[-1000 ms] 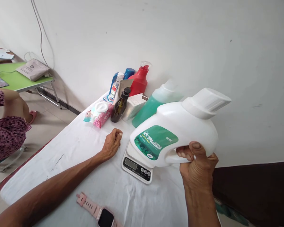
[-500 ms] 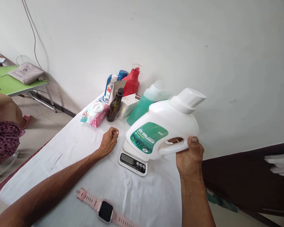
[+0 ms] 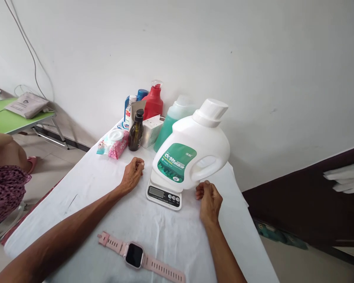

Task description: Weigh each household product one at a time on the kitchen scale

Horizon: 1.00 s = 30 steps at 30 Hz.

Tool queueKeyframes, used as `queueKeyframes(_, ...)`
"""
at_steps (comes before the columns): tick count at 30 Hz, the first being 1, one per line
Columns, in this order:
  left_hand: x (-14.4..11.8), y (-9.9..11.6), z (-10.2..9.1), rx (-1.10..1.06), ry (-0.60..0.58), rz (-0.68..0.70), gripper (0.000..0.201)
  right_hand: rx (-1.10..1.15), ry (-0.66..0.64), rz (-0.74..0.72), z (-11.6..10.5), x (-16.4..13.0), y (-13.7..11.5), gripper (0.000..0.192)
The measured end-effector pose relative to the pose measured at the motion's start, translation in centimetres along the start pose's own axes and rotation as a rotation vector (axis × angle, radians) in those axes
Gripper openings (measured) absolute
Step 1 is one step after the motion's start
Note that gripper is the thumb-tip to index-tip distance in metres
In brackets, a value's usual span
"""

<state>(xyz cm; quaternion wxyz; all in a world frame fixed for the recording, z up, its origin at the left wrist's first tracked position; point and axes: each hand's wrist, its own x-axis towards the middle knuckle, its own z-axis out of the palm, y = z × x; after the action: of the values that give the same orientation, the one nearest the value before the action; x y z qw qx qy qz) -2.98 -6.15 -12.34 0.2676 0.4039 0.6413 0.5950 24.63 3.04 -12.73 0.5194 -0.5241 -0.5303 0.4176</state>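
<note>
One large white plastic detergent jug [image 3: 191, 153] with a green label and a white screw cap stands upright on a small white digital kitchen scale [image 3: 164, 192], near the far right part of the white cloth-covered table [image 3: 106, 212]. The right hand [image 3: 208, 198] rests on the cloth just beside the jug's base, under its moulded handle; its fingers are loosely curled and hold nothing, and whether the fingertips touch the jug cannot be told. The left hand [image 3: 132, 177] lies on the cloth just to the left of the scale, curled into a loose fist, also with nothing in it.

Behind the jug, along the table's far edge against the wall, a cluster of things crowds the way: a translucent bottle of green liquid [image 3: 171, 124], a white boxy container [image 3: 150, 129], a dark brown glass bottle with a black cap [image 3: 135, 131], a red spray bottle [image 3: 153, 103], a blue bottle [image 3: 141, 94] and a small clear bottle with a white cap [image 3: 130, 108]. A pink pack of wet wipes [image 3: 113, 142] lies left of them. Near the table's front edge, a pink smartwatch [image 3: 135, 255] lies flat, strap spread. Beyond the left edge sit a person in a patterned garment [image 3: 2, 184] and a green folding table [image 3: 14, 116].
</note>
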Motion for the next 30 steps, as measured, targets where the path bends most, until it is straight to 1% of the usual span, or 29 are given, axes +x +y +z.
queueKeyframes(4, 0.0, 0.0, 0.0, 0.010, -0.005, 0.006, 0.024, -0.118, -0.104, -0.025, -0.6, 0.1, 0.3, 0.048)
queueKeyframes(8, -0.1, 0.1, 0.1, 0.024, -0.014, -0.001, 0.024, -0.165, -0.127, -0.007, -1.0, 0.4, 0.3, 0.047)
queueKeyframes(15, -0.2, 0.3, 0.2, 0.013, -0.028, -0.022, 0.021, -0.257, -0.101, -0.032, -1.1, 0.7, 0.5, 0.047)
queueKeyframes(20, -0.2, 0.4, 0.3, -0.009, -0.044, -0.038, 0.016, -0.305, -0.096, 0.005, -1.1, 1.0, 0.5, 0.044)
queueKeyframes(26, -0.2, 0.5, 0.2, 0.019, -0.051, -0.007, 0.010, -0.362, -0.094, 0.026, -0.9, 0.8, -0.2, 0.041)
queueKeyframes(30, -0.1, 0.3, 0.3, 0.024, -0.053, -0.008, 0.009, -0.379, -0.101, 0.039, -0.8, 0.7, -0.7, 0.038)
